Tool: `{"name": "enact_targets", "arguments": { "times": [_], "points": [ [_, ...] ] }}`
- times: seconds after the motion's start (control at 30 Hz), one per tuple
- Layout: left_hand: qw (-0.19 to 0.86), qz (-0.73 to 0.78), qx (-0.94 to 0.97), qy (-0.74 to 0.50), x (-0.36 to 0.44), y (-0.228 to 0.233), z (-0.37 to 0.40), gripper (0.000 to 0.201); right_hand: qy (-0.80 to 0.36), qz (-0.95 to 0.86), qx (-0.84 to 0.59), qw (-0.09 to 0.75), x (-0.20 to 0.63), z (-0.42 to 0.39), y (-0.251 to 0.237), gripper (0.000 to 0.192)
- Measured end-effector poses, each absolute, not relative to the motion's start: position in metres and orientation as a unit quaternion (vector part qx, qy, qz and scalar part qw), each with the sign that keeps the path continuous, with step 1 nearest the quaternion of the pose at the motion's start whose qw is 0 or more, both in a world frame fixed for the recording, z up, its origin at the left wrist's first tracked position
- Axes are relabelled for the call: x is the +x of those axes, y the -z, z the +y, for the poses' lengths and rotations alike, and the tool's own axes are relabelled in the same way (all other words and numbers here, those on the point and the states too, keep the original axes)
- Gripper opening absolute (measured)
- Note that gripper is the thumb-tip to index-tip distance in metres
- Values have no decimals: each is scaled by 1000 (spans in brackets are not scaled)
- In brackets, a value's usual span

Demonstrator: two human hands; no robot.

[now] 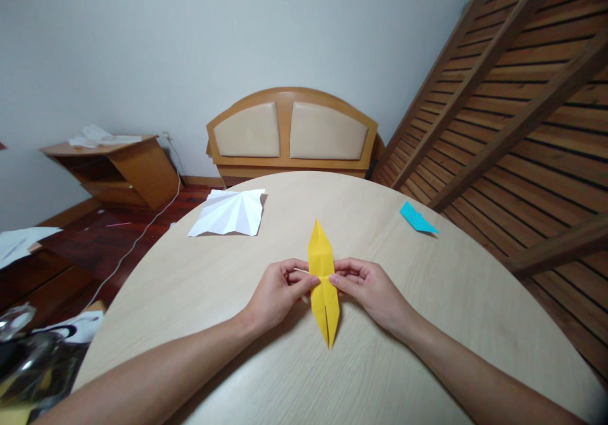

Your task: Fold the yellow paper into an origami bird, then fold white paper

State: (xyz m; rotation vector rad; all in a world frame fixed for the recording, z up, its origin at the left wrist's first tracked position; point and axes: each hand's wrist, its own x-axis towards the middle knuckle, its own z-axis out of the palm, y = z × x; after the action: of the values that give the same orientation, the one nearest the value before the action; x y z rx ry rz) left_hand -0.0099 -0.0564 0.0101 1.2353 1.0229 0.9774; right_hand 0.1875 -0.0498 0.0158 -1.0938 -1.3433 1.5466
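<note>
A folded yellow paper, long and pointed at both ends, is held between my two hands over the table. Its lower half is split by a slit down to the near tip. My left hand pinches its left edge near the middle, thumb on top and fingers behind. On the opposite edge, my right hand grips in the same way. Both thumbs press close to the crease across the centre. The fingertips behind the paper are hidden.
On the round wooden table lie a creased white paper at the far left and a small folded blue paper at the far right. A headboard stands behind, and wooden slats lean at the right.
</note>
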Motion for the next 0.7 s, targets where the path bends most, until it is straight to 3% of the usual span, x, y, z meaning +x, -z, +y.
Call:
{"name": "enact_targets", "arguments": {
  "times": [0.7],
  "points": [
    [625,427,524,-391,-8,-13,-60,47,-601,-557,-432,377,188,-53,-20,36]
  ]
}}
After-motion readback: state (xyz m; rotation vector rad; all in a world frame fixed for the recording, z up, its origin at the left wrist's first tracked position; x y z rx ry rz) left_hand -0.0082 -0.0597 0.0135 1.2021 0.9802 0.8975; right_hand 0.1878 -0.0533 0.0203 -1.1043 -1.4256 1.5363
